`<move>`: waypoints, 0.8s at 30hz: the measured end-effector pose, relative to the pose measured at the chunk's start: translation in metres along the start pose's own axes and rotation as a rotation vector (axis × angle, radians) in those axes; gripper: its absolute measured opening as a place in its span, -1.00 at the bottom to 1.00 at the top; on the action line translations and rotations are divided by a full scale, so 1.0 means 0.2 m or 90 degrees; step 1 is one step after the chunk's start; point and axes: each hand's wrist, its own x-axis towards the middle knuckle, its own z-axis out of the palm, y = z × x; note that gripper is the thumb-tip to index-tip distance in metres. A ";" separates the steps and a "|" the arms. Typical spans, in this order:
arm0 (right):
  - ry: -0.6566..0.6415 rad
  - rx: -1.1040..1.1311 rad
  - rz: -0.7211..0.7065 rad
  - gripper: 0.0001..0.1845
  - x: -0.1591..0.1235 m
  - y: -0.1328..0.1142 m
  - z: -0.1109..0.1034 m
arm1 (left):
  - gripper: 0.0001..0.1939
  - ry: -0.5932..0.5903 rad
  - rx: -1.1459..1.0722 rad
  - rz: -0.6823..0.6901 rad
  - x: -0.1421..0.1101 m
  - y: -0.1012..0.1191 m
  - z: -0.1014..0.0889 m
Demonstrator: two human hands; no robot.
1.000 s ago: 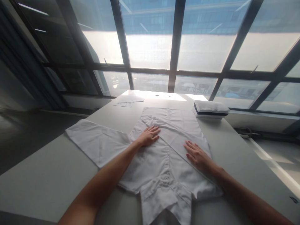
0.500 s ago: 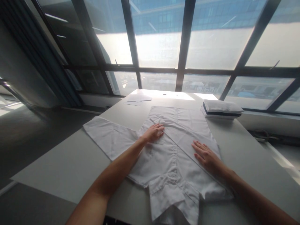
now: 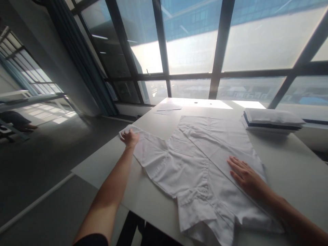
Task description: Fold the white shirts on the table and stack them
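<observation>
A white button-front shirt (image 3: 189, 171) lies spread on the table, its collar toward me and one sleeve (image 3: 151, 147) stretched out to the left. My left hand (image 3: 130, 137) is at the far end of that sleeve, fingers bent and closed on the cuff. On the right half of the shirt my right hand (image 3: 244, 172) rests flat, fingers stretched out. That side's fabric is folded inward, with a diagonal edge across the front. Creases run over the chest and around the collar (image 3: 196, 212).
The white table (image 3: 284, 167) bears a stack of folded garments (image 3: 274, 119) at the back right and thin white sheets (image 3: 169, 108) at the back left. Tall windows stand behind it. A black object (image 3: 146, 232) shows at the bottom edge. Another table (image 3: 38, 99) stands far left.
My left hand has moved left from the shirt's chest to the sleeve's cuff and closed there. My right hand stays flat on the shirt. The view has turned left.
</observation>
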 end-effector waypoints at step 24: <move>0.005 -0.017 -0.010 -0.41 0.00 0.01 -0.02 | -0.45 0.077 -0.309 -0.018 0.09 -0.14 0.05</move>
